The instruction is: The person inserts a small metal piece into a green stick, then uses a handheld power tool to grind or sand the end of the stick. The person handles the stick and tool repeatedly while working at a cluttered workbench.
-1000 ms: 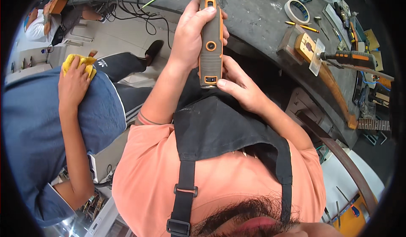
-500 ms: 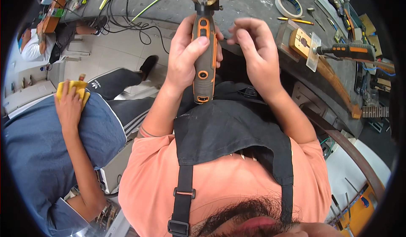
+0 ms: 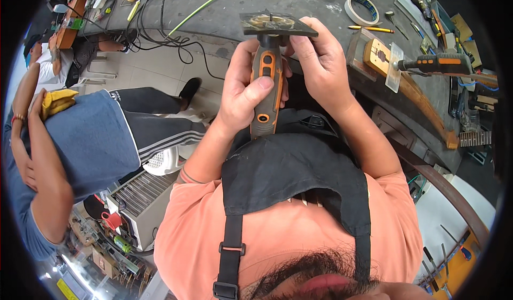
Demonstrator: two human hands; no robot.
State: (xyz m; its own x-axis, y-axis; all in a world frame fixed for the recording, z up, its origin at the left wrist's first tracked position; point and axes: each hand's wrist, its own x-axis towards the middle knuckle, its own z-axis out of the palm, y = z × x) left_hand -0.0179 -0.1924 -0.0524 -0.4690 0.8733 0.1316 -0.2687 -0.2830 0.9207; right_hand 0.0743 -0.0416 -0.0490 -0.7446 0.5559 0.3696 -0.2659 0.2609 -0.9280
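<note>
Bench [image 3: 299,3]: grey worktop curving across the top from 11 to 2 o'clock, strewn with cables and tools.
Bystander [image 3: 80,139]: a second person in a blue top at 9 o'clock, forearms folded, with a yellow cloth [image 3: 57,100] at the shoulder.
Apron [image 3: 288,182]: black bib over an orange shirt, filling the lower centre at 6 o'clock.
Guitar neck [image 3: 422,97]: long wooden piece lying on the bench at 2 o'clock, with a second orange-and-black tool [image 3: 435,63] resting across it.
Rotary tool [image 3: 265,89]: orange-and-grey body held upright just above centre, its flat dark base plate [image 3: 275,24] on top at 12 o'clock.
Left hand [image 3: 243,94]: grip fully closed round the rotary tool's body, thumb lying across the orange panel.
Right hand [image 3: 320,67]: fingers pinched lightly on the right edge of the base plate, palm just beside the tool.
Tape roll [image 3: 362,8]: pale ring flat on the bench at 1 o'clock, with a yellow pencil [image 3: 371,29] near it.
</note>
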